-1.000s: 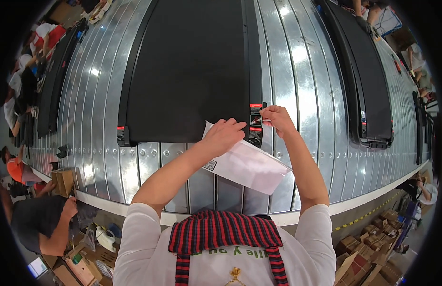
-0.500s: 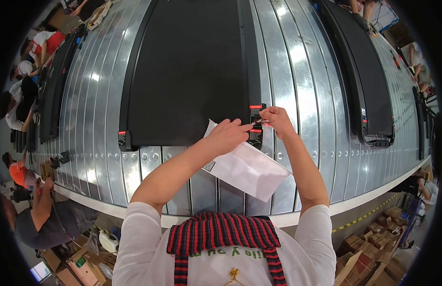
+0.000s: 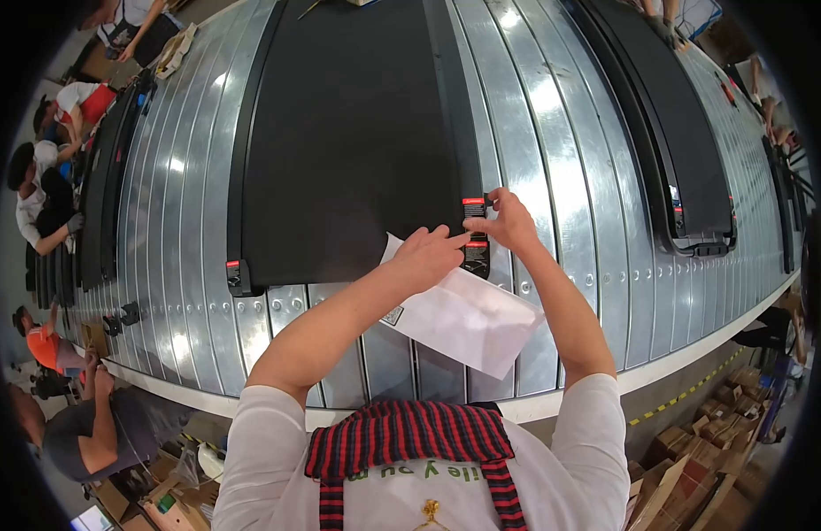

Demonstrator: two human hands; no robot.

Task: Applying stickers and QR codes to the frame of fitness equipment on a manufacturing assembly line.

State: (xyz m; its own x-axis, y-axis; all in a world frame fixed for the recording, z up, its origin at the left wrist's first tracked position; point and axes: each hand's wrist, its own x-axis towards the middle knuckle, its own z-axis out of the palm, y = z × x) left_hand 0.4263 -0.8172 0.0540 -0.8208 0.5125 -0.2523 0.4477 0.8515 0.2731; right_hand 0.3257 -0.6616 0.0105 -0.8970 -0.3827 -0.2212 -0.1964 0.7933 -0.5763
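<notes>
A black treadmill deck [image 3: 357, 133] lies lengthwise in front of me, with a corner cap at each near end. Black stickers with red headers [image 3: 475, 210] sit on its right near corner. My left hand [image 3: 425, 258] is closed on a white label sheet [image 3: 468, 319], which hangs over the deck's near edge; its fingertips reach the stickers. My right hand [image 3: 508, 221] presses at the same corner, thumb on the upper sticker and index finger at the deck's outer edge. Its fingers are apart, and nothing shows between them.
The deck rests on a slatted metal table [image 3: 552, 292]. Another black deck [image 3: 685, 150] lies to the right, and more dark parts [image 3: 114, 195] to the left. Several people work around the table. Cardboard boxes [image 3: 685, 451] stand on the floor at lower right.
My right hand's pinched fingers have spread and now press on the sticker and deck edge. My left hand stays with the sheet. The view has shifted slightly.
</notes>
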